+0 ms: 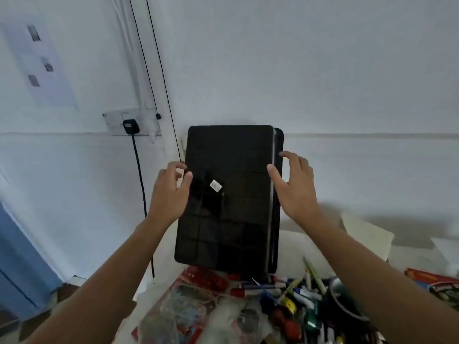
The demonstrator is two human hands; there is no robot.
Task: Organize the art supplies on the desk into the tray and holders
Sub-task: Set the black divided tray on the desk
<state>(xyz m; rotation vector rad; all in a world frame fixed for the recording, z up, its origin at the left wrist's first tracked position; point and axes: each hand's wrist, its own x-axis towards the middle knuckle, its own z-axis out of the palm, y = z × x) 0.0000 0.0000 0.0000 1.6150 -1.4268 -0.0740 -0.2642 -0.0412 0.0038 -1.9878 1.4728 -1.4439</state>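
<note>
A black tablet in a folio case (228, 194) stands upright in front of the white wall, a small white sticker on its cover. My left hand (170, 194) grips its left edge, thumb on the front. My right hand (294, 187) holds the right edge, thumb on the cover and fingers curled behind. Below the tablet, on the desk, lies a heap of markers and pens (295, 294), mixed colours. A red packet (178, 311) with clear plastic lies to their left. A dark round holder (347, 306) sits under my right forearm, partly hidden.
White paper sheets (367, 234) lie at the back right of the desk, and a red booklet (432, 281) at the right edge. A wall socket with a black plug (131, 126) and hanging cables is to the left. Blue furniture (19, 256) stands far left.
</note>
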